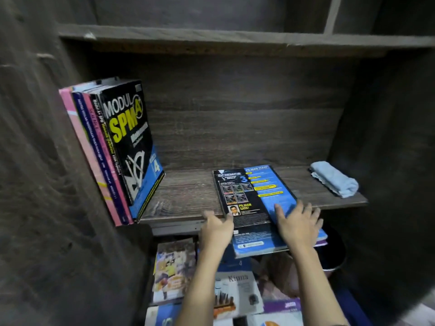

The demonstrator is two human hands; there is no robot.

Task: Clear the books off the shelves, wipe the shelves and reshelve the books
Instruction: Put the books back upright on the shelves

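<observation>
A science book (254,203) lay flat on the wooden shelf board (188,196), back cover up, and its near end stuck out past the board's front edge. The right hand (299,222) rested on the blue half of that cover at the board's front edge, fingers straight and spread. The left hand (216,229) touched the book's left side at the same edge, fingers also straight and apart. Whether its thumb reached under the book could not be told. A sliver of a purple book (321,243) showed beneath the science book's right corner, most of it covered.

At the board's left end a row of upright books (124,142) leaned against the side wall, the outermost a black "Modul SPM" volume. The titles on the spines were too blurred to read. At the board's right end sat a folded light-blue cloth (334,178), apart from the science book.

Below the board, more books (237,290) lay overlapping, partly hidden by the forearms and cut off by the frame's bottom. A dark round container (334,252) under the board's right end was lost in shadow.
</observation>
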